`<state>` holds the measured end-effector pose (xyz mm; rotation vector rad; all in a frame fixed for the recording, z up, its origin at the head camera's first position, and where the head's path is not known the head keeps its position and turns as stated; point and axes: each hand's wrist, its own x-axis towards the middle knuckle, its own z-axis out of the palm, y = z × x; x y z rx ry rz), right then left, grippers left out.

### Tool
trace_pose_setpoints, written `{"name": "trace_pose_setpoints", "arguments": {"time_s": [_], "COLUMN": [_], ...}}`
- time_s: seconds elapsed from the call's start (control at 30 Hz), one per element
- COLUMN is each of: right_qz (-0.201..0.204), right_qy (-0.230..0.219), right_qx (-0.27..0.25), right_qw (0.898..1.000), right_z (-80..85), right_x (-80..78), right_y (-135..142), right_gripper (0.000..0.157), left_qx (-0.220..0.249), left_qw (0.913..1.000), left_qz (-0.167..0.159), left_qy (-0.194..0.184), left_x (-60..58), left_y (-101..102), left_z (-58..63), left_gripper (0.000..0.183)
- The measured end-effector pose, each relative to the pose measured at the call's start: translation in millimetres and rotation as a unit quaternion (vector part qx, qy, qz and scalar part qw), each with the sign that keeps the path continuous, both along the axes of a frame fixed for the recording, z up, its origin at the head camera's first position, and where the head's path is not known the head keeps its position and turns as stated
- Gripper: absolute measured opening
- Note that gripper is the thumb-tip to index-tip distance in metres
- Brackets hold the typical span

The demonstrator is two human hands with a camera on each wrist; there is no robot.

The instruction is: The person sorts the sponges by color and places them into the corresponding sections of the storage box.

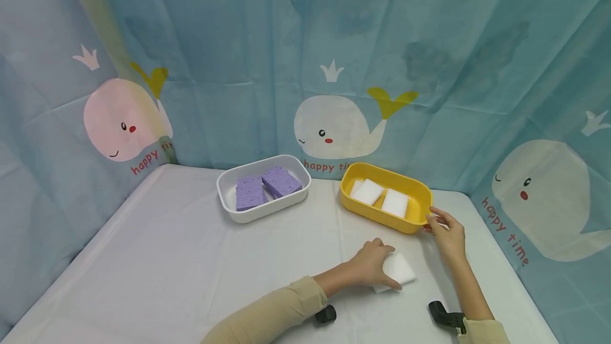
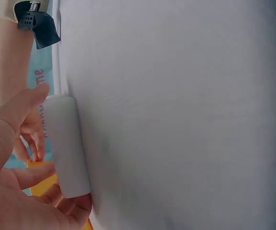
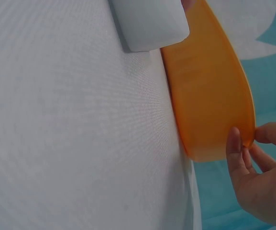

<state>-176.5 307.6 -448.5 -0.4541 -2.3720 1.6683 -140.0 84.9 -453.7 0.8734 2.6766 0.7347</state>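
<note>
A white sponge block (image 1: 400, 268) lies on the table in front of the yellow tray (image 1: 377, 215). My left hand (image 1: 367, 265) holds it from the left, thumb at its near end and fingertips at its far end. In the left wrist view the white sponge (image 2: 67, 143) stands between thumb and fingers, its underside close to the cloth. My right hand (image 1: 448, 234) pinches the rim of the yellow tray at its right end. The right wrist view has thumb and fingers on either side of that rim. Inside the tray lie several white sponges (image 1: 395, 203), two of them overlapping.
A white tray (image 1: 267, 211) with two purple sponges (image 1: 250, 193) stands left of the yellow one. Behind both hangs a blue curtain (image 1: 229, 121) with whale prints, which also flanks the white-covered table (image 1: 157, 259). Black wrist camera mounts (image 1: 446, 316) jut from both wrists.
</note>
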Motion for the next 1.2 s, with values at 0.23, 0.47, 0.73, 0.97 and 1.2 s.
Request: {"name": "trace_pose_setpoints", "arguments": {"time_s": [0.23, 0.47, 0.73, 0.97, 1.2], "right_qz": [0.001, 0.001, -0.002, -0.005, -0.009], "right_qy": [0.002, 0.005, 0.003, 0.001, 0.0], "right_qx": [-0.002, -0.004, -0.003, -0.002, 0.0], "right_qw": [1.0, 1.0, 1.0, 1.0, 1.0], "right_z": [-0.5, 0.9, 1.3, 0.4, -1.5], "right_x": [-0.6, -0.1, 0.0, -0.3, -1.5], "right_y": [0.5, -0.4, -1.3, -1.6, -0.8], "right_gripper": [0.045, 0.044, 0.044, 0.044, 0.044], "left_qx": [-0.011, -0.007, -0.009, -0.002, 0.0], "left_qw": [0.9999, 1.0, 1.0, 1.0, 0.9999], "left_qz": [-0.003, -0.001, 0.001, -0.002, -0.005], "left_qy": [-0.003, 0.0, 0.004, -0.003, -0.01], "left_x": [-0.5, 0.8, 1.2, -0.8, -3.9], "left_y": [0.0, -0.5, -4.1, -10.3, -15.3], "left_z": [-0.4, 2.8, 6.0, 11.5, 16.5], "left_gripper": [0.081, 0.074, 0.067, 0.064, 0.063]}}
